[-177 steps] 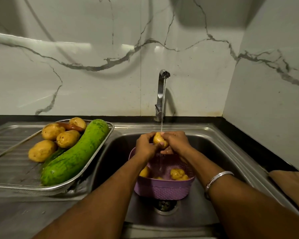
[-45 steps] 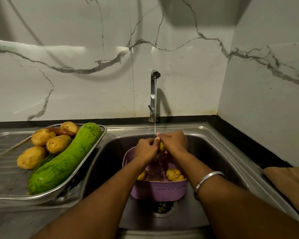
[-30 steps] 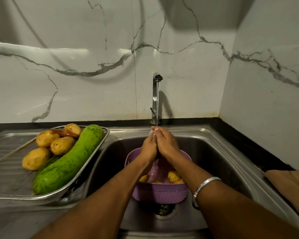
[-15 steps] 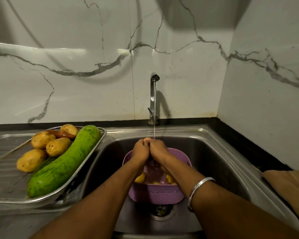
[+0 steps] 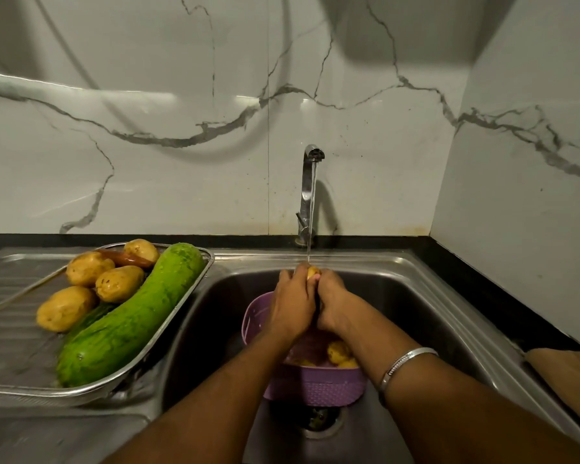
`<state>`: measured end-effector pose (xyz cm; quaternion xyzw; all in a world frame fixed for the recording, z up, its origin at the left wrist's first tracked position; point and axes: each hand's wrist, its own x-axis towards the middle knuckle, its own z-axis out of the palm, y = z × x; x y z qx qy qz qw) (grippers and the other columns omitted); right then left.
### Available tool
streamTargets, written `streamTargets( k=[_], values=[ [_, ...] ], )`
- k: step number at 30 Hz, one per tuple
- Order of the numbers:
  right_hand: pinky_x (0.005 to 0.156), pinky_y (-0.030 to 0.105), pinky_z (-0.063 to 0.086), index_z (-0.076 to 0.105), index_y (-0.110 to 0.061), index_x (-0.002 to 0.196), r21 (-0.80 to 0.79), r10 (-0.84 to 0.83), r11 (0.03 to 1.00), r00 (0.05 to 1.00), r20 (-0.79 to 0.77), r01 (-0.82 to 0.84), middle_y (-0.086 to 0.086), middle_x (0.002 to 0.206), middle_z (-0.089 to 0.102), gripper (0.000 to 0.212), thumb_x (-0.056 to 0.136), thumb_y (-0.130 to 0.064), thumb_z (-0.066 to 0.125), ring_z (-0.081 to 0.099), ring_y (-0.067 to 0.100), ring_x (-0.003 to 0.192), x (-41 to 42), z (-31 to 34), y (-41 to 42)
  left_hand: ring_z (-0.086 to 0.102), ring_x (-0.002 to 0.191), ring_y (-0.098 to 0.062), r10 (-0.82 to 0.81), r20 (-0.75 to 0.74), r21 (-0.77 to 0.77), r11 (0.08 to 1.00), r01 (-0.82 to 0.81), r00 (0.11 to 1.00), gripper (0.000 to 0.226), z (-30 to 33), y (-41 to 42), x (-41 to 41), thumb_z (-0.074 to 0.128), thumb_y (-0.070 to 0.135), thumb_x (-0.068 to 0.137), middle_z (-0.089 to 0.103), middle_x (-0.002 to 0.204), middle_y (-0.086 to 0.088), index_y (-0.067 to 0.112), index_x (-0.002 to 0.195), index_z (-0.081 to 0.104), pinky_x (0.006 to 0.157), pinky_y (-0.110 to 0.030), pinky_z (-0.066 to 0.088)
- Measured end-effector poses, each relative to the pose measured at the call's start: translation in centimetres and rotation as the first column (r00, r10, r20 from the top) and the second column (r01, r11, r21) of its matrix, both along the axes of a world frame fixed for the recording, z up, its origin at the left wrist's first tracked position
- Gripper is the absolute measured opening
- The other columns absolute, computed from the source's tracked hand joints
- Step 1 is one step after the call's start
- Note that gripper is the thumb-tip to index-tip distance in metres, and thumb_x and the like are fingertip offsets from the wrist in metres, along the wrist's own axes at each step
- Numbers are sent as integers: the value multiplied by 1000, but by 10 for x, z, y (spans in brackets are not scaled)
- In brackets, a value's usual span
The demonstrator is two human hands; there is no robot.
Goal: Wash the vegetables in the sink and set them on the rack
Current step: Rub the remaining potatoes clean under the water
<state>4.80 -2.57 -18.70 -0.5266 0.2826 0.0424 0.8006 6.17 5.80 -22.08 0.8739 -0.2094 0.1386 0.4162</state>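
Both hands are over the steel sink (image 5: 412, 296), under the running stream from the tap (image 5: 308, 195). My left hand (image 5: 292, 303) and my right hand (image 5: 332, 303) are pressed together around a small potato (image 5: 313, 272), only its top showing between the fingers. Below them stands a purple basket (image 5: 315, 386) holding a few more small potatoes (image 5: 338, 351). On the left, a metal rack (image 5: 195, 279) carries a large green cucumber (image 5: 131, 319), several potatoes (image 5: 66, 308) and a brown vegetable (image 5: 123, 258).
The ribbed steel drainboard (image 5: 10, 286) lies under and left of the rack. The drain (image 5: 318, 418) shows in front of the basket. A brown cloth-like thing (image 5: 570, 373) lies on the dark counter at right. Marble walls close the back and right.
The hands stayed under the water, rubbing the small potato; its top shows again between the fingers, having been hidden half a second ago. The view shifted slightly.
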Motion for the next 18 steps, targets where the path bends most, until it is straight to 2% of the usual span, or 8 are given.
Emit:
streamTargets(
  k=[3,5,7,10,12,14,16,18],
  values=[
    [79,40,54,68,-4,113,-98,17,995,999,33,-13,19,106,69,41,104,-33,41,64,31,99,0,1,10,61,98,-24,5,-153,-103,994,-21,988,32,1,3,4,37,39,106,62,113,-13,17,124,53,89,-43,53],
    [90,41,54,66,-2,113,-211,16,977,997,74,0,17,105,68,39,106,-31,40,64,29,100,4,-1,14,64,101,-25,-94,-315,-302,953,-6,944,36,2,4,3,35,44,106,64,111,-12,17,124,50,94,-49,54],
    [83,35,51,64,-6,110,-335,62,942,993,102,-24,12,96,65,37,108,-33,39,63,24,93,5,1,20,63,106,-28,-189,-491,-511,853,-105,850,45,8,1,-1,31,50,105,64,115,-16,14,124,49,98,-52,52],
    [73,28,45,63,-14,121,-647,120,761,970,210,46,7,107,65,38,109,-36,35,63,23,103,6,-2,22,63,109,-28,-285,-634,-600,768,-225,719,59,20,-3,-8,27,52,106,67,113,-19,6,125,59,94,-42,53],
    [90,27,46,58,-20,138,-732,160,666,932,324,140,6,132,62,39,110,-32,34,58,22,120,1,-5,20,59,117,-31,-344,-628,-622,761,-185,698,55,29,-1,-14,28,46,107,64,122,-17,6,133,54,78,-30,52],
    [103,29,40,56,-23,143,-734,196,654,897,396,182,2,144,57,40,110,-30,34,53,19,130,2,-7,16,53,130,-36,-357,-599,-619,774,-133,717,55,31,2,-11,30,44,107,56,139,-18,7,143,47,75,-29,51],
    [97,27,44,62,-19,133,-661,153,726,892,426,191,4,127,65,37,110,-29,35,59,18,116,0,-4,16,55,128,-33,-321,-548,-604,791,-100,773,52,29,1,-9,29,45,108,58,137,-16,11,140,50,95,-39,52],
    [80,29,49,67,-14,108,-509,58,848,929,366,148,5,98,67,32,108,-28,39,62,17,94,0,2,12,55,126,-27,-273,-418,-507,862,26,866,56,20,-3,-6,25,55,104,57,137,-15,20,143,45,109,-46,44]
  ],
)
